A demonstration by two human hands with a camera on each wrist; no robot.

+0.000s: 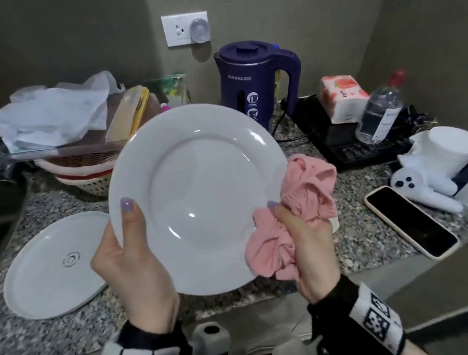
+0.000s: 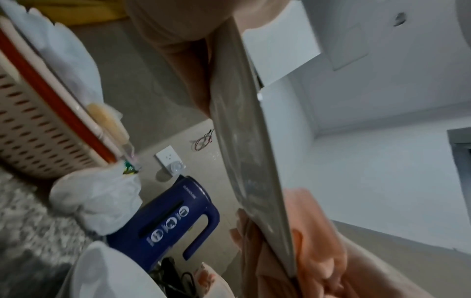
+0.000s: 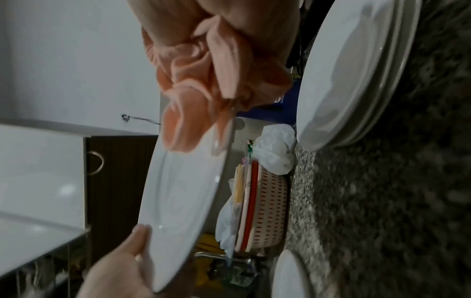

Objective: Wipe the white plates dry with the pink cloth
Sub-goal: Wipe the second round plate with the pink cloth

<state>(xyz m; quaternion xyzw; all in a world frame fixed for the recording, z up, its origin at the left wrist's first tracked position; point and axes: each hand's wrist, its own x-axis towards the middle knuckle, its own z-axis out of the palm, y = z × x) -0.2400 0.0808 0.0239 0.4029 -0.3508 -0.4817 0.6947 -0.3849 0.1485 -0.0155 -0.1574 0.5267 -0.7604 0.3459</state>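
Note:
I hold a white plate [image 1: 199, 193] tilted up over the granite counter, its face toward me. My left hand [image 1: 126, 230] grips its left rim, thumb on the face, fingers hidden behind. My right hand [image 1: 292, 223] clutches the bunched pink cloth [image 1: 304, 198] and pinches it over the plate's right rim. The right wrist view shows the cloth [image 3: 203, 70] folded over the rim of the plate [image 3: 183, 191]. A second white plate [image 1: 51, 267] lies upside down on the counter at left. A stack of plates [image 3: 356, 70] sits on the counter under my right hand, mostly hidden in the head view.
Behind the held plate stand a purple kettle [image 1: 256, 82] and stacked slotted baskets [image 1: 86, 170] topped with plastic bags. A phone [image 1: 411, 219], a white toy with a paper roll [image 1: 444, 158], a water bottle [image 1: 379, 113] and a tissue pack [image 1: 341, 97] crowd the right side.

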